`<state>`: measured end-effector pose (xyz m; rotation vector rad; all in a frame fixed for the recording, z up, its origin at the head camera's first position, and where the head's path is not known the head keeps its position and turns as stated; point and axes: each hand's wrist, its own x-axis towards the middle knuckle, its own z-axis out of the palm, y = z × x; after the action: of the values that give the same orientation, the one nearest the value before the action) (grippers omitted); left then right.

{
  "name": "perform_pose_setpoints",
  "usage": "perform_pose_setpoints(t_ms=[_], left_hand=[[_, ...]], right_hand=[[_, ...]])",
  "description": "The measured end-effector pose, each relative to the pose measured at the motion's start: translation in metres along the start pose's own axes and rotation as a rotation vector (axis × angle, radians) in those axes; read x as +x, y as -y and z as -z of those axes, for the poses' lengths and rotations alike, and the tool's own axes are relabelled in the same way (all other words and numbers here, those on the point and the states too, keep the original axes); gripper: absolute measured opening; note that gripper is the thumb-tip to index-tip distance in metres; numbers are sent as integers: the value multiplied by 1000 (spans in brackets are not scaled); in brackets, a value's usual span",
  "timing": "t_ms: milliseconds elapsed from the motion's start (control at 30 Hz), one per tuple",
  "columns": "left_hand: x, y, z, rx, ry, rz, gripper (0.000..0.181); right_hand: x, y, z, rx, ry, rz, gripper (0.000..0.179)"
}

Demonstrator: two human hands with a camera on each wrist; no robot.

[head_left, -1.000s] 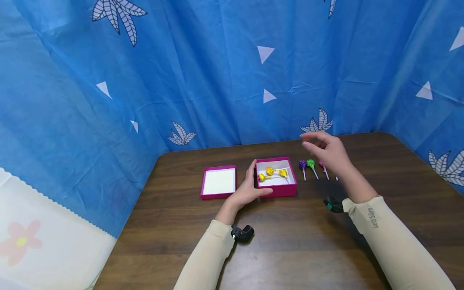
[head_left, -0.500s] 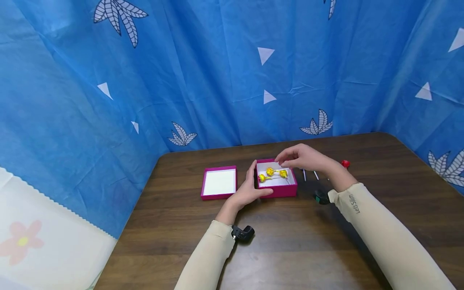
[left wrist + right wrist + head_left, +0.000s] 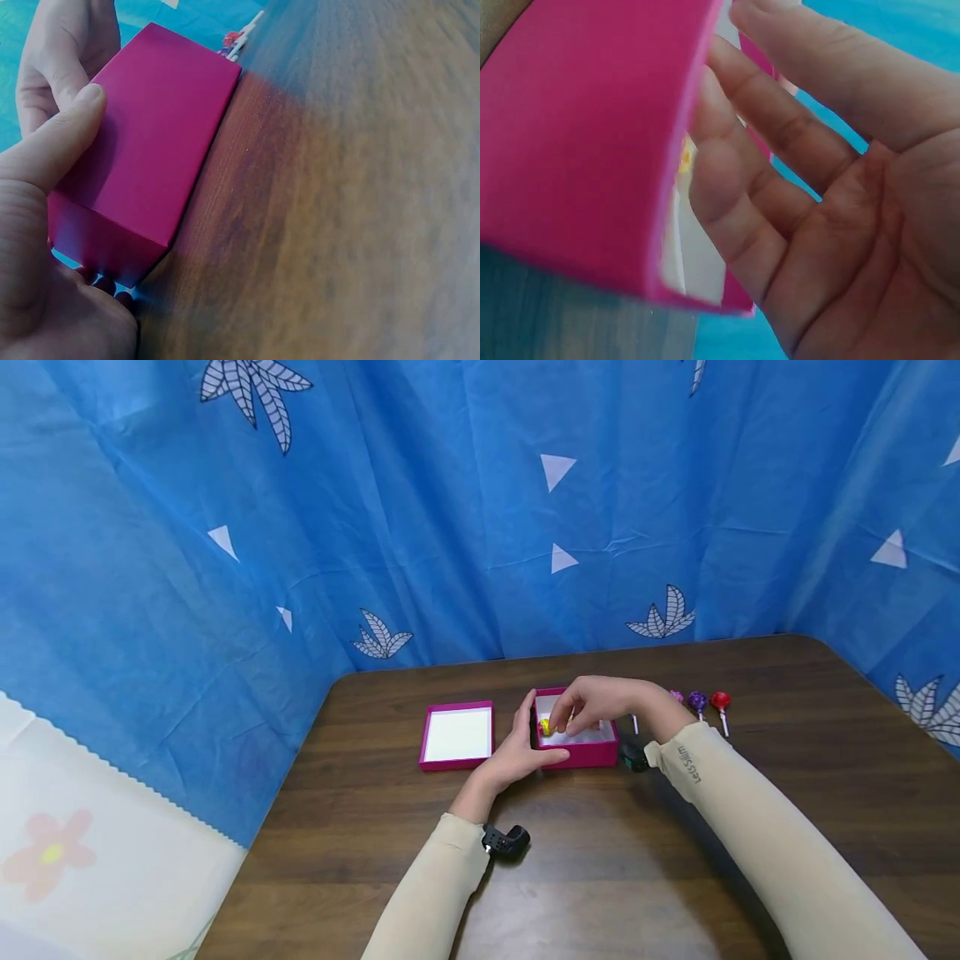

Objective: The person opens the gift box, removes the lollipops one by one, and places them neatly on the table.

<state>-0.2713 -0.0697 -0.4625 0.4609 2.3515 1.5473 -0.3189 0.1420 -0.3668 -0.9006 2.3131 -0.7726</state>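
A magenta box (image 3: pixel 577 755) with a white inside stands on the table. At its left side my left hand (image 3: pixel 512 758) grips it, thumb (image 3: pixel 71 139) on the front wall and fingers round the corner. My right hand (image 3: pixel 600 700) reaches down into the box with bent fingers. Thumb and index finger look apart, with nothing visible between them; the box wall partly hides the fingertips in the right wrist view. One yellow lollipop (image 3: pixel 545 727) shows beside those fingertips. The hand covers the rest of the box's contents.
Left of the box lies its shallow lid (image 3: pixel 457 734), white side up. To the right are a pink lollipop (image 3: pixel 677 695), a purple lollipop (image 3: pixel 697 702) and a red lollipop (image 3: pixel 721 700). A blue curtain (image 3: pixel 450 527) hangs behind the wooden table (image 3: pixel 570 877).
My right hand has moved left and down, from above the lollipops on the right into the box. The left hand has stayed at the box, which has not moved.
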Motion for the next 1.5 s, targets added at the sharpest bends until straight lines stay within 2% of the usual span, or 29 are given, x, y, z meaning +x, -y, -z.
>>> perform_pose_setpoints(t_ms=[233,500,600,800,1033,1500], left_hand=[[0,0,0,-10,-3,-4,115],[-1,2,0,-15,3,-8,114],[0,1,1,-13,1,-18,114],[-1,0,1,-12,1,-33,112],[0,1,0,-20,16,-25,111],[0,0,1,-17,14,-24,111]], right_hand=[[11,3,-7,-25,61,-34,25],[22,5,-13,-97,127,-34,23],[25,5,-14,-112,129,-50,22],[28,4,-18,-137,132,-30,20],[32,-4,-25,-143,112,-44,16],[32,-3,-25,-162,90,-35,19]])
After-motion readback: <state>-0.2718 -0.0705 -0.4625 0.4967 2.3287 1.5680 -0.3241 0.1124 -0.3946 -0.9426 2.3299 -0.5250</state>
